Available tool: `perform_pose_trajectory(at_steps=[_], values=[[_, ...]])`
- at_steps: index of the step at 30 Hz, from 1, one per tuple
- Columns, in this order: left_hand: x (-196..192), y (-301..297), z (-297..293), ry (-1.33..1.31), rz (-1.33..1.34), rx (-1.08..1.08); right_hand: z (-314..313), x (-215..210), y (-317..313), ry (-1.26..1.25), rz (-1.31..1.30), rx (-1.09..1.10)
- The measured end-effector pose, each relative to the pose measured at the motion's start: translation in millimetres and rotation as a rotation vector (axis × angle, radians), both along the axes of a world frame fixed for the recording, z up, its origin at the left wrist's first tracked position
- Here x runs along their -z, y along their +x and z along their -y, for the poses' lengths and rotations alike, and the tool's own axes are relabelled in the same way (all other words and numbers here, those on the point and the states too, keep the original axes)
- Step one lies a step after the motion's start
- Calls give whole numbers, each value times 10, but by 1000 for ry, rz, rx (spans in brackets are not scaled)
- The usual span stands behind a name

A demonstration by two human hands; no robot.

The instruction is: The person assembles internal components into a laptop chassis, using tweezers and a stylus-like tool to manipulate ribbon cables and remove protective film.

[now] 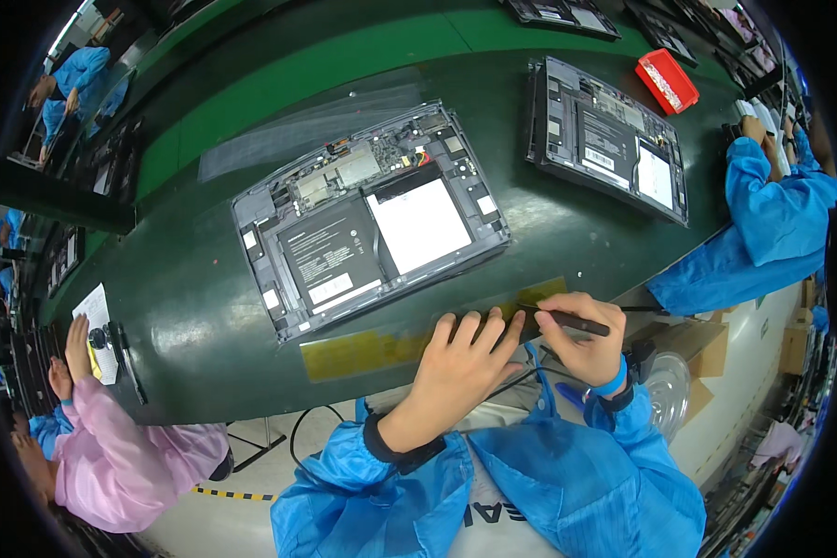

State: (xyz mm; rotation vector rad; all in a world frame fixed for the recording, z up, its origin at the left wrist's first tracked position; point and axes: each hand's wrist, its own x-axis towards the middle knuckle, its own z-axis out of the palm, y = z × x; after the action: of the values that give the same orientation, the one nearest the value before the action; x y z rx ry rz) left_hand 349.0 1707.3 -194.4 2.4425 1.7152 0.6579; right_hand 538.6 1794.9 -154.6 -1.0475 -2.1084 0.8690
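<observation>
My left hand (460, 365) lies palm down at the table's near edge, fingers spread over a yellow-brown strip of tape (372, 355). It holds nothing that shows. Close to its fingertips, my right hand (581, 342) pinches a slim, dark, pointed tool (584, 323). The tool's thin tip points left toward a second stretch of the tape; whether it touches is unclear. Beyond my hands sits an opened laptop base (363, 186), its insides facing up. It shows a black battery (330, 251), a white panel (421, 221) and a circuit board (339, 175). Neither hand touches it.
Another opened laptop base (614, 139) lies right, with a red bin (667, 82) of small parts beyond. A clear film sheet (298, 130) lies behind the nearer base. A person in pink (126, 456) works left beside a paper (98, 335); one in blue (777, 200) is right.
</observation>
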Motion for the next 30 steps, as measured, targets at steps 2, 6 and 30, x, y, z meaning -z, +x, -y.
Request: perform_pose_trajectory(at_steps=[2, 6, 30], values=[[-30, -38, -4, -6, 4, 7, 0, -30, 14, 37, -5, -38], [-103, -145, -36, 8, 57, 64, -87, -94, 6, -294, -374, 111], [-563, -1498, -81, 91, -35, -98, -943, -63, -1268, -405, -239, -323]])
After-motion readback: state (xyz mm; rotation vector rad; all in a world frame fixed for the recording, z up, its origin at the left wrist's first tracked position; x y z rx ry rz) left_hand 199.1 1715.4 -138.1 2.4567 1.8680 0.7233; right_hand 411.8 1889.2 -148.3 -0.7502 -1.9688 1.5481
